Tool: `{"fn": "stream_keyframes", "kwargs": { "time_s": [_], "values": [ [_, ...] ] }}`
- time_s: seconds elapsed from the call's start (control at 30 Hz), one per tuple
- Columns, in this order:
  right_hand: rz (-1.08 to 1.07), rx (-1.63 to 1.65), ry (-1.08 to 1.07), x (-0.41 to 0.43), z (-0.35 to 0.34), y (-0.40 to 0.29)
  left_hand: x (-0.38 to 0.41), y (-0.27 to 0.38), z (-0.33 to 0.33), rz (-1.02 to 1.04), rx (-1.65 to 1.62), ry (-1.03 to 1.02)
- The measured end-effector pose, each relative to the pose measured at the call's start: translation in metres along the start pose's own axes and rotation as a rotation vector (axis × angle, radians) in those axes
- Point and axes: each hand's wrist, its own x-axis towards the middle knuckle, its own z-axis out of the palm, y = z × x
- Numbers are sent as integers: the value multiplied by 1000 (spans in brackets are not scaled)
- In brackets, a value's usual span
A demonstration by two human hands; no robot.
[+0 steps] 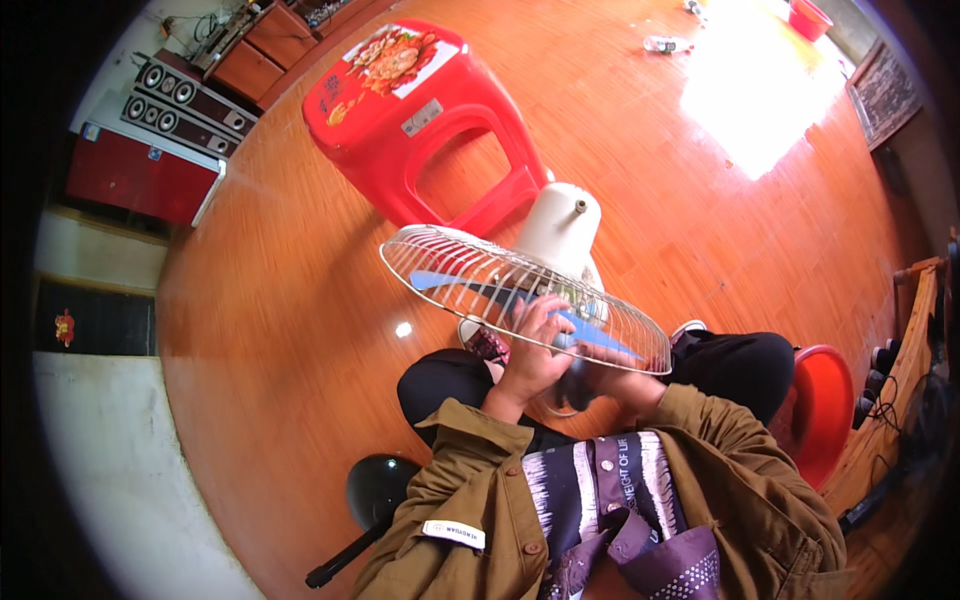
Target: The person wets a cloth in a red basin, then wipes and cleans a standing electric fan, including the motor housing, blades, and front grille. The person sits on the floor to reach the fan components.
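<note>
Before me is an electric fan, tilted, with a white motor housing [559,225] on its far side. Its dish-shaped wire grille [442,247] faces me, and blue fan blades [600,337] sit inside it. My left hand [534,352] is at the middle of the fan, its fingers curled over a blade beside the small round hub cap [563,341]. My right hand [626,382] is at the grille's near edge, close to the hub. Its fingers are blurred and partly hidden, so their grip is unclear. A dark blurred part [576,386] shows between my wrists.
A red plastic stool [480,82] lies tipped beyond the fan. My bent knees [742,367] flank it. A red basin [825,412] is at my right, and a dark round object with a black handle [382,491] at my left. A plastic bottle [666,45] lies farther off. Speakers [180,112] stand far left.
</note>
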Motion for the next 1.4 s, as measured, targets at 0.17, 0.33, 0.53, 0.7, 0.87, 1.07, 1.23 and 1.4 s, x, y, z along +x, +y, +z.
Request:
{"fn": "stream_keyframes", "kwargs": {
  "time_s": [0.17, 0.33, 0.53, 0.7, 0.87, 1.07, 1.23, 1.4],
  "values": [
    [261, 339, 162, 7, -22, 41, 2, 1, -13, -34, -59, 42],
    [286, 215, 150, -2, -1, 64, 4, -1, -12, -20, -2, 76],
    [81, -25, -256, -15, -20, 14, 1, -10, 6, 15, 206, 112],
    [33, 238, -269, -25, -92, -10, -4, -9, 14, 6, 207, 48],
    [233, 291, 59, -19, -118, -21, -6, 3, 10, -55, -57, 270],
    [207, 268, 285, 9, -95, -22, -49, -16, 20, -1052, -1242, 419],
    [251, 44, 25, 39, -61, -21, -18, -26, 50, -786, -1654, 230],
    [58, 296, 10, 43, -40, 21, -23, -30, 51, -857, -1696, 190]
  ]
}}
